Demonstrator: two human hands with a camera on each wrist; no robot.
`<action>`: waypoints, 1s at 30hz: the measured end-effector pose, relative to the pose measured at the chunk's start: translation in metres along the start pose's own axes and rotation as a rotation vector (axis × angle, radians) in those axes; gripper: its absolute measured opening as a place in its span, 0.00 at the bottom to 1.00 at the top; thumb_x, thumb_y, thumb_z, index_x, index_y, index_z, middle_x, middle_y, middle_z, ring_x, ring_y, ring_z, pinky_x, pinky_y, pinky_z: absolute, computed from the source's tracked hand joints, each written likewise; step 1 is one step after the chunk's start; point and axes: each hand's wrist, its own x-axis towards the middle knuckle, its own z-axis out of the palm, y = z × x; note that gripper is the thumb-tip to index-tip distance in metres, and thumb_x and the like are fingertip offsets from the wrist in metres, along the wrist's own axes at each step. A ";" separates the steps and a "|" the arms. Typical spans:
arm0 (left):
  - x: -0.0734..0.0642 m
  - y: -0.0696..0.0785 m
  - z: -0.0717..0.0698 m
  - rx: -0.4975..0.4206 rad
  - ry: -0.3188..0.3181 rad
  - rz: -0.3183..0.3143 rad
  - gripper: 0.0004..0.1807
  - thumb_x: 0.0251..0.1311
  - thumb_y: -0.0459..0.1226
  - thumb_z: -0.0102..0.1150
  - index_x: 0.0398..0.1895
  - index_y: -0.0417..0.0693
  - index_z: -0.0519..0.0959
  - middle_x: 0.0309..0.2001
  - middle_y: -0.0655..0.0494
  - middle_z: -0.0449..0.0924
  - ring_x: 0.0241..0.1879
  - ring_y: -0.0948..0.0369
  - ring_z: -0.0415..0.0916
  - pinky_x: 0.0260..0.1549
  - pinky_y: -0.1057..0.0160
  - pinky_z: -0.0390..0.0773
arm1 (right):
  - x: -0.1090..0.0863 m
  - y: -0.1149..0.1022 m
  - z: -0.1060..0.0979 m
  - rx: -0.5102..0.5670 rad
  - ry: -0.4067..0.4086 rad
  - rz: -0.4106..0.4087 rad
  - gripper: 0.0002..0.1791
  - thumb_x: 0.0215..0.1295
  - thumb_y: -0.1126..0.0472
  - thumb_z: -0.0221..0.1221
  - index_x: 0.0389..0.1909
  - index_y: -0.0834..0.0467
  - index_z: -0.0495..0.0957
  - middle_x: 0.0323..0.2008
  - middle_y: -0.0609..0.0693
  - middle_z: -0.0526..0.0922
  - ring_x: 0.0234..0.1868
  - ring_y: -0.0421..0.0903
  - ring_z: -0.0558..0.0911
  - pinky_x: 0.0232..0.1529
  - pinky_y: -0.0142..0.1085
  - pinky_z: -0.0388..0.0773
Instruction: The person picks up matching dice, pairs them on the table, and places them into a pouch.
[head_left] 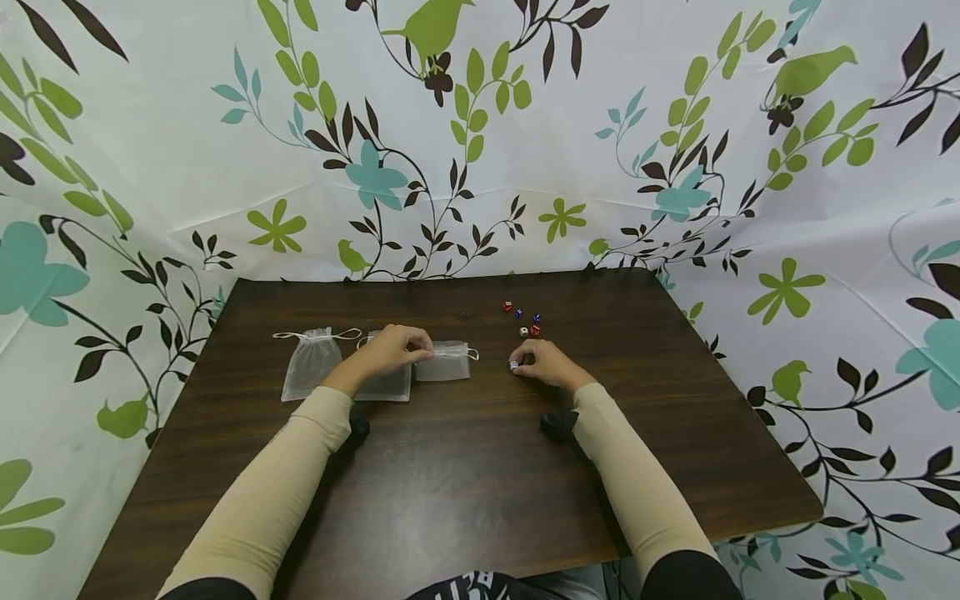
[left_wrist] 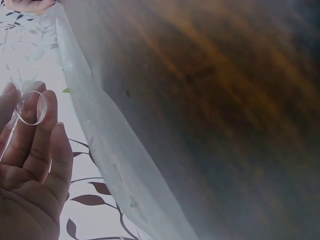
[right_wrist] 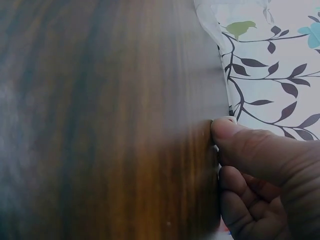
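Three sheer white drawstring pouches lie side by side on the table. The smallest pouch (head_left: 444,367) is at the right, and my left hand (head_left: 390,348) pinches it near its gathered top. A white ribbon loop (left_wrist: 33,108) shows by the fingers in the left wrist view. Part of the middle pouch (head_left: 386,388) is hidden under that hand. The left pouch (head_left: 311,367) lies flat, its cords spread. Between thumb and fingers my right hand (head_left: 547,365) holds a white die (head_left: 513,365); only its edge peeks past the thumb in the right wrist view.
Beyond the right hand are loose dice: a red die (head_left: 507,306), a blue die (head_left: 518,313), another blue die (head_left: 536,317), a white die (head_left: 523,332) and a red die (head_left: 535,331). A patterned curtain (head_left: 465,208) hangs behind the dark wooden table (head_left: 450,483).
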 end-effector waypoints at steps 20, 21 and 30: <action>-0.001 -0.003 0.000 0.005 -0.007 -0.001 0.02 0.65 0.35 0.67 0.37 0.46 0.84 0.35 0.57 0.86 0.33 0.63 0.78 0.34 0.60 0.76 | 0.007 0.003 -0.011 0.077 0.029 0.025 0.15 0.68 0.58 0.67 0.52 0.60 0.84 0.52 0.54 0.84 0.54 0.52 0.80 0.59 0.50 0.74; -0.002 -0.003 -0.001 0.005 -0.008 -0.006 0.02 0.65 0.35 0.67 0.37 0.46 0.84 0.35 0.57 0.87 0.32 0.63 0.78 0.34 0.60 0.75 | 0.008 0.004 -0.011 0.079 0.051 0.020 0.14 0.69 0.59 0.66 0.52 0.61 0.84 0.52 0.54 0.84 0.53 0.52 0.80 0.58 0.50 0.74; -0.003 -0.001 -0.002 -0.010 -0.006 -0.003 0.03 0.64 0.35 0.68 0.36 0.45 0.84 0.34 0.58 0.86 0.30 0.64 0.77 0.33 0.61 0.75 | 0.017 0.011 -0.012 0.119 0.252 0.049 0.16 0.68 0.69 0.64 0.55 0.67 0.81 0.50 0.60 0.82 0.50 0.56 0.81 0.54 0.49 0.78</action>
